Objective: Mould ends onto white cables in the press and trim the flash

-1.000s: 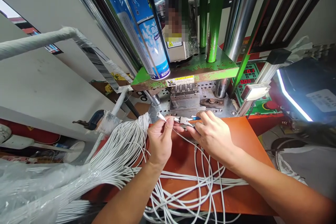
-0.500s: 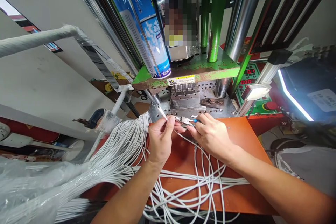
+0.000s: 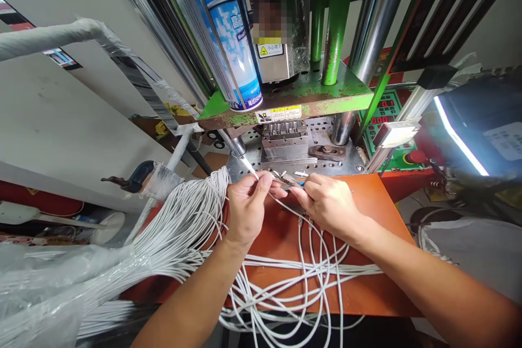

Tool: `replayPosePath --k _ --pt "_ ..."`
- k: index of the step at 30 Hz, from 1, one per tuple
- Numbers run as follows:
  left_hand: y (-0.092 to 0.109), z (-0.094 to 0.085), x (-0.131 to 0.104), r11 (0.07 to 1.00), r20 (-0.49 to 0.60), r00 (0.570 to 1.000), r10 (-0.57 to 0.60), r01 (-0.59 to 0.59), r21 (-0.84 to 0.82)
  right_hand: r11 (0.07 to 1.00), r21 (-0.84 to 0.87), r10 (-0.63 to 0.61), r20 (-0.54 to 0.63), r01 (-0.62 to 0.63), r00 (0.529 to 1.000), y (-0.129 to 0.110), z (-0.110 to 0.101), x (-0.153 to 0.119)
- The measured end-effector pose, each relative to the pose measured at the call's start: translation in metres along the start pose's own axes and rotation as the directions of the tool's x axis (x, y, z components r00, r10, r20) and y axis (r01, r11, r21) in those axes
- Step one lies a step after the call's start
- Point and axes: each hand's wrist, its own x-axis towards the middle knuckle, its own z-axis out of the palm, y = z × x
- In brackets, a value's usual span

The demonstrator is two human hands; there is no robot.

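Thumb and fingers of my left hand (image 3: 248, 204) pinch a white cable, whose pale connector end (image 3: 248, 166) sticks up to the left. Close beside it, my right hand (image 3: 330, 204) is wrapped round small pliers (image 3: 290, 180) with a bit of blue showing at the handle. The plier jaws point toward my left fingertips; whether they touch the cable is too small to tell. Below my hands, loops of white cable (image 3: 322, 283) lie over the orange table (image 3: 375, 212). Behind them sits a metal mold block (image 3: 284, 144) on the press bed.
A thick bundle of white cables (image 3: 183, 217) lies on the left, partly in clear plastic. The green press plate (image 3: 318, 99) hangs over the mold, with a blue spray can (image 3: 240, 54) in front. A control panel (image 3: 385, 125) with a red button stands right.
The view has shifted slightly, so the press and table sit a little higher and further left. The pliers have turned slightly in my right hand; both hands keep their hold.
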Motion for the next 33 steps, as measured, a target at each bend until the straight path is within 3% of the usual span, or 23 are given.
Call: replayPosePath --k 7,19,25,33 --pt "0.002 -0.001 0.001 0.998 0.001 0.999 0.042 -0.042 0.041 0.986 -0.140 -0.112 -0.145 0.092 0.983 0.003 -0.006 -0.001" --pt "-0.003 -0.003 0.002 0.999 0.000 1.000 0.006 -0.006 -0.031 0.976 -0.174 -0.147 -0.091 0.130 0.985 0.005 -0.003 0.002" --pt "-0.001 -0.003 0.004 0.996 0.009 1.000 -0.006 0.007 -0.088 0.994 -0.077 -0.082 -0.065 0.077 0.994 0.004 0.002 0.000" --pt "-0.001 -0.001 0.006 0.990 0.022 1.000 -0.021 0.024 -0.139 0.996 -0.080 -0.045 -0.006 0.045 0.999 0.002 0.009 -0.001"
